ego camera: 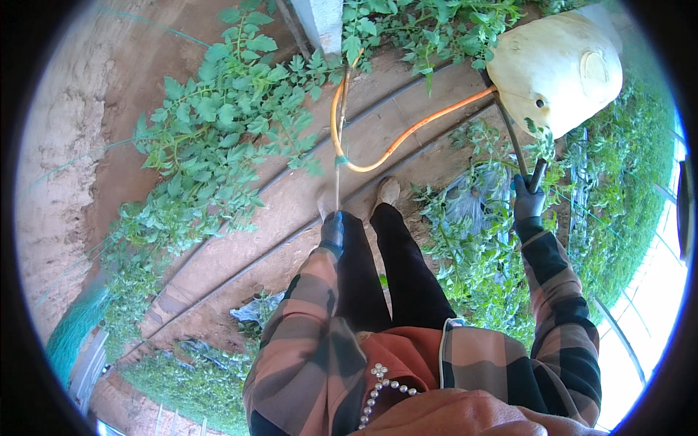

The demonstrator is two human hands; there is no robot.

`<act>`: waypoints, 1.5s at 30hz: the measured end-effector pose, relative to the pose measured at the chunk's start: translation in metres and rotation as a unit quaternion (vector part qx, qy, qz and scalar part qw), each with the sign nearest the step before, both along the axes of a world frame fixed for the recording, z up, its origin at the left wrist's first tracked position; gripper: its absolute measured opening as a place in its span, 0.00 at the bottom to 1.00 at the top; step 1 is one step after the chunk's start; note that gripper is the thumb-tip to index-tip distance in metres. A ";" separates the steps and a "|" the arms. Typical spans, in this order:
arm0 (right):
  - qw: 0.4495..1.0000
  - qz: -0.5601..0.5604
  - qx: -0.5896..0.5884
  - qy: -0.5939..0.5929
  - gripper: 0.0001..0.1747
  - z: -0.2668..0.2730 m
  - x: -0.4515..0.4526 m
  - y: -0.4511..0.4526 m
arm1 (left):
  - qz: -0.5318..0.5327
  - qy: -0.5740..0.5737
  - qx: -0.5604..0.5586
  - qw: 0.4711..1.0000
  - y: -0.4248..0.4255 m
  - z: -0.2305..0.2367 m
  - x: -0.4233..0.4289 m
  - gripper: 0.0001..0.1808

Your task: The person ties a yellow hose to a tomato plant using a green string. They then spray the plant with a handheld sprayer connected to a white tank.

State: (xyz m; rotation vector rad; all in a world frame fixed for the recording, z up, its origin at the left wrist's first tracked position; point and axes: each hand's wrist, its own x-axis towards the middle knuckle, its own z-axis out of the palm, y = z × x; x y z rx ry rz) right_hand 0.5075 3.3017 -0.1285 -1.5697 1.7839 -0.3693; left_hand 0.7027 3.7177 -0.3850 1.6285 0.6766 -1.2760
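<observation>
My left hand (332, 233), in a blue-grey glove, is closed around the lower end of a thin rod (342, 117) that points away from me. An orange hose (406, 134) is bound to the rod with green tape (341, 160) and runs to a whitish plastic tank (556, 71) at the upper right. My right hand (528, 200), also gloved, grips a dark bar handle (537, 175). From there a dark metal bar (511, 136) reaches to the tank's underside. A small dark hole and a round raised disc show on the tank.
Leafy tomato plants (218, 131) line the left side, and more plants (480, 261) grow at the right. Two dark pipes (376, 182) cross the bare soil path. A pale post (322, 24) rises ahead. Green netting (79, 327) hangs lower left; thin green strings run above the plants.
</observation>
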 end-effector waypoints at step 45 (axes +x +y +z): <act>0.995 -0.045 0.050 -0.073 0.09 -0.051 0.054 0.093 | 0.116 0.171 -0.026 0.978 0.076 0.000 0.017 0.28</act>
